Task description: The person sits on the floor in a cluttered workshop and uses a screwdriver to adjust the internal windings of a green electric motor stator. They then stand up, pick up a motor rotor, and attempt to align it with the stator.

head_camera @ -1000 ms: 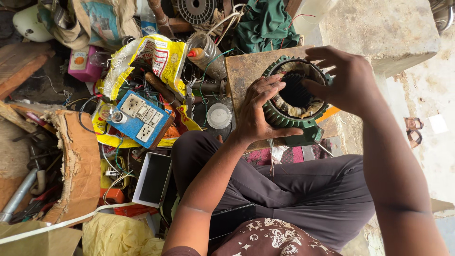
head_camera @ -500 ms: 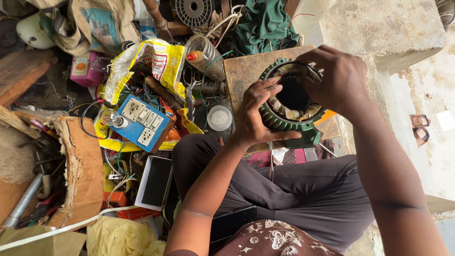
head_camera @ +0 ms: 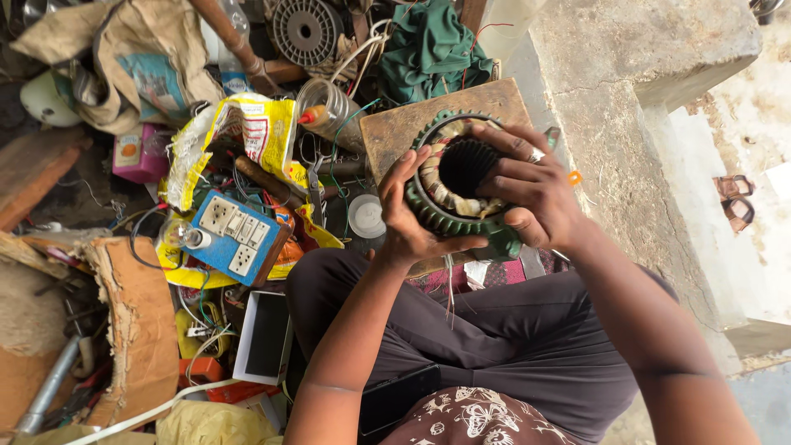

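Green motor stator [head_camera: 445, 216] gripped between left hand [head_camera: 405, 222], right hand [head_camera: 527, 194].

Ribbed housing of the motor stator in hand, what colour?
Green, clearest in the head view: motor stator.

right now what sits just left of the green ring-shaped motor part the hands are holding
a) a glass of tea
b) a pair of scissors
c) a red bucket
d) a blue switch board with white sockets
d: the blue switch board with white sockets lies on the cluttered floor to the left of the green motor stator, which the left hand and right hand grip.
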